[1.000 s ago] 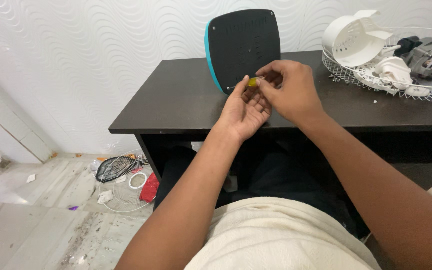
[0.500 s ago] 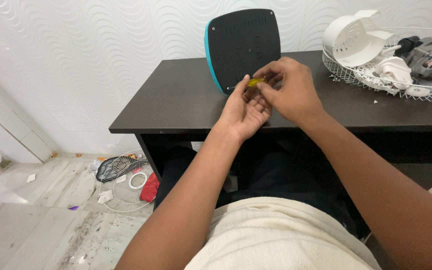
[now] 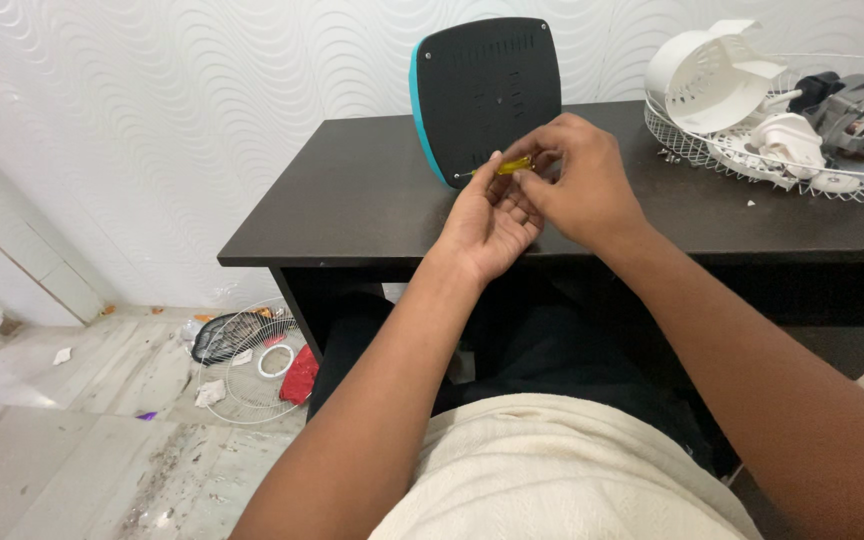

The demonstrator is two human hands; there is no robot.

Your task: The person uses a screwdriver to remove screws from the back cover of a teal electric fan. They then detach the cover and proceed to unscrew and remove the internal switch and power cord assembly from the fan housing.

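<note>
The small screwdriver (image 3: pixel 508 166), yellow handle and thin steel shaft, looks light, stiff and slick, best pinched at the handle; its tip sits at the lower corner of the upright black panel (image 3: pixel 487 85). The right hand (image 3: pixel 577 185) pinches the handle, while the left hand (image 3: pixel 487 222) cups open beneath it, above the dark table (image 3: pixel 352 205).

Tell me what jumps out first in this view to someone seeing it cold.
First, both hands at the middle of the dark table: the right hand pinches a small yellow-handled screwdriver, with the left hand cupped under it. Its tip points at the dark panel with a teal edge standing just behind. Far right, a white wire grille holds white plastic parts and a grey motor.
</note>
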